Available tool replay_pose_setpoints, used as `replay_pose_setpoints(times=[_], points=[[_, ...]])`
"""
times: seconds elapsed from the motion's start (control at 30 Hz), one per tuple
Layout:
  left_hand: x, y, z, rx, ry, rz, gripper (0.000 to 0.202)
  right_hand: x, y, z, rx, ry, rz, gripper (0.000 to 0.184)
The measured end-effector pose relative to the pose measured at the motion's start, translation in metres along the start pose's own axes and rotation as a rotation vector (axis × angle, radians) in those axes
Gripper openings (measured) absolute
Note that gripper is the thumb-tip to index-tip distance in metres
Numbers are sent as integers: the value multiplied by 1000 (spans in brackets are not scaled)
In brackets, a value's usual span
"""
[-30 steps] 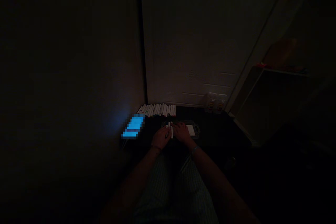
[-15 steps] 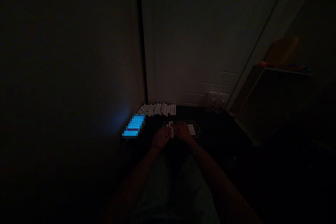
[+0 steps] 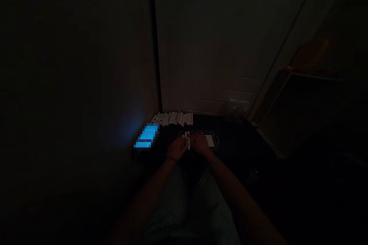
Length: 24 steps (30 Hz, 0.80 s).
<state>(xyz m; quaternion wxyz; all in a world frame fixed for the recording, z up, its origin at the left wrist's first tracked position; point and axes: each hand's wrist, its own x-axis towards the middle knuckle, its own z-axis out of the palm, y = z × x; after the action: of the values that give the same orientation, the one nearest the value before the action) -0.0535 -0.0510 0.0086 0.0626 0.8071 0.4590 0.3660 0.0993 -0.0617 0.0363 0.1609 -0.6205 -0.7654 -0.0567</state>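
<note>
The scene is very dark. My left hand (image 3: 176, 148) and my right hand (image 3: 200, 144) rest close together on a dark surface, fingers curled around a few white marker pens (image 3: 188, 140) held between them. Just beyond the right hand lies a dark open case (image 3: 213, 140) with a pale panel inside. A row of several white markers (image 3: 173, 118) lies side by side against the wall farther back.
A glowing blue screen (image 3: 147, 137) lies left of my hands. Two small clear bottles (image 3: 237, 109) stand at the foot of the white door (image 3: 212, 38). A dark cabinet (image 3: 299, 111) stands at the right. My striped trousers (image 3: 186, 206) show below.
Nothing has visibly changed with the hands; the view has only shifted slightly.
</note>
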Motion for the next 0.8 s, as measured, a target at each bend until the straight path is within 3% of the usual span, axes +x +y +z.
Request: replay_pose_setpoints(times=[0.37, 0.8], points=[[3, -10, 5, 36, 25, 76, 32, 1, -14, -2, -20, 27, 52, 36], [3, -15, 10, 25, 85, 101, 31, 2, -10, 4, 14, 86, 37, 35]])
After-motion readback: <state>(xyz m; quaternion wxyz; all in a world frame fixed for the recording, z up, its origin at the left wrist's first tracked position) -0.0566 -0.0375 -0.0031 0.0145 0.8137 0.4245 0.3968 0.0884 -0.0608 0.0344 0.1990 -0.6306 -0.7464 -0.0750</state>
